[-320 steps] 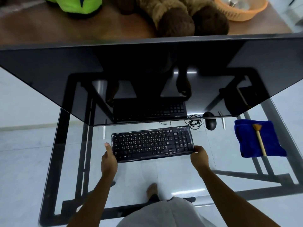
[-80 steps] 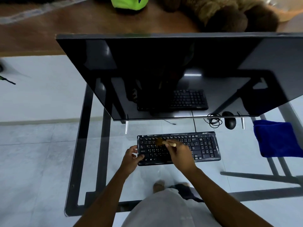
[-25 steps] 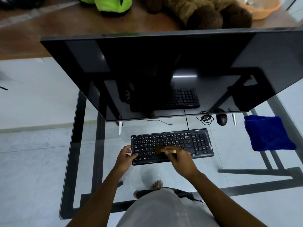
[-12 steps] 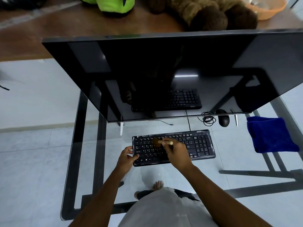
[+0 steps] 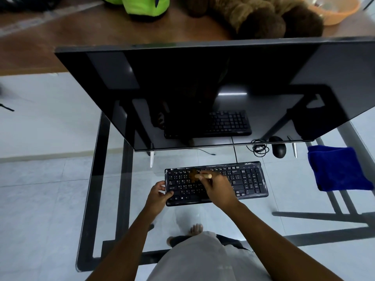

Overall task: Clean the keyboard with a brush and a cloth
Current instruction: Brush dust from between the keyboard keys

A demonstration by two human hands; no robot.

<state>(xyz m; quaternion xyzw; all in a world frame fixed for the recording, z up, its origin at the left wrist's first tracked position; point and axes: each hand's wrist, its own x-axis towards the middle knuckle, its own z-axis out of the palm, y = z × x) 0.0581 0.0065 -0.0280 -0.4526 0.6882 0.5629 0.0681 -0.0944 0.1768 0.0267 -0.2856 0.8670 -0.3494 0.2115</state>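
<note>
Two hands: both work at the keyboard (image 5: pixel 216 183).
Keyboard: black, flat on the glass desk (image 5: pixel 294 195), near its front-middle, below the monitor (image 5: pixel 203 94).
Left hand (image 5: pixel 157 195): fingers curled over the keyboard's left end, thumb on the keys, gripping it.
Right hand (image 5: pixel 220 189): fingers pinched around the brush (image 5: pixel 199 176) handle.
Brush: bristles touching the upper-left key rows.
Cloth (image 5: pixel 337 168): blue, folded, at the desk's right edge, well apart from the keyboard.
Mouse (image 5: pixel 279 150): behind the keyboard's right end.

Dim, cool indoor light. The dark monitor (image 5: pixel 203 94) mirrors a ceiling strip light as a bright bar. The glass worktop (image 5: pixel 113 189) shows soft sheen. Straight edges bow toward the corners; the brush (image 5: pixel 197 176) is motion-blurred.
</note>
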